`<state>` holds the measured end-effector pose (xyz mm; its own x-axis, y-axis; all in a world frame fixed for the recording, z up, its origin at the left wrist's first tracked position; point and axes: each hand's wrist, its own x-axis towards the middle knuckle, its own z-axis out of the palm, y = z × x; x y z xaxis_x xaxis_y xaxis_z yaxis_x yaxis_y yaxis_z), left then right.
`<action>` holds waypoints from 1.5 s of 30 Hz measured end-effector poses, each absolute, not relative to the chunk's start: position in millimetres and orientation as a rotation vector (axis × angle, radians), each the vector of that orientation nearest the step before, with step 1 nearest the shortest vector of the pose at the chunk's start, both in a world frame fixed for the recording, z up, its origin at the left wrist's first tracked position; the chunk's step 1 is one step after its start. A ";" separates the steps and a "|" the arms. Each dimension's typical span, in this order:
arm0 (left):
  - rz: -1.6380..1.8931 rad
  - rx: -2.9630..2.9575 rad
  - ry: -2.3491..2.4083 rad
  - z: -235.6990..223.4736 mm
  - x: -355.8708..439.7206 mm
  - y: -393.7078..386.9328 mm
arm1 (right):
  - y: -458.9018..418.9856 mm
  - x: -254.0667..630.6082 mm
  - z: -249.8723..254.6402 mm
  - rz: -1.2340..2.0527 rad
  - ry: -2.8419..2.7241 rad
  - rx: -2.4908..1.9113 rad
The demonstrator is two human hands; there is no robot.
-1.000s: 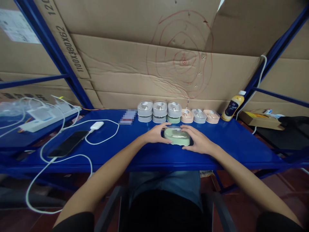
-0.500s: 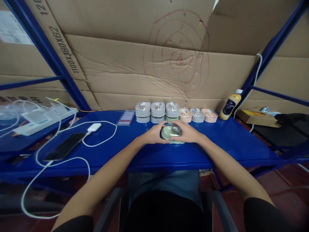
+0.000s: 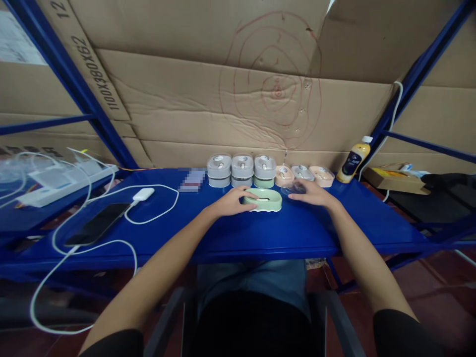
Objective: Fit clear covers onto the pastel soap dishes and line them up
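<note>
In the head view, a light green oval soap dish [image 3: 273,202] with a wavy lower edge and a dark slot in its floor stands uncovered on the blue table. My left hand [image 3: 238,201] grips its left end, thumb in front and fingers over the far rim. To the right of the dish, my right hand [image 3: 311,192] is closed on a clear plastic lid [image 3: 292,189], held apart from the dish just above the tabletop. The fingers partly hide the lid.
Stacked grey and green lidded dishes [image 3: 242,169] line the back, beside single pink and grey ones [image 3: 322,176]. A juice bottle [image 3: 355,159] stands at the right. On the left lie a phone [image 3: 98,224], a white charger [image 3: 143,194] and loose cables.
The clear lid has come off the green dish and moved right in my right hand. My left hand has stayed at the dish's left end.
</note>
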<state>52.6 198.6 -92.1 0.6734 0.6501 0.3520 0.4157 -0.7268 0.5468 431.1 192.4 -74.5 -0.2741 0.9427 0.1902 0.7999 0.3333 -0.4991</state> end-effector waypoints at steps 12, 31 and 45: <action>0.727 2.417 0.824 -91.3 47.5 200.4 | 196.4 431.9 -81.8 0.515 -2.178 -1.545; 0.805 2.446 1.020 -71.8 20.8 211.7 | 190.1 427.7 -72.9 0.499 -2.210 -1.554; 0.726 2.446 1.040 -75.9 13.4 219.6 | 192.8 429.8 -75.0 0.506 -2.213 -1.545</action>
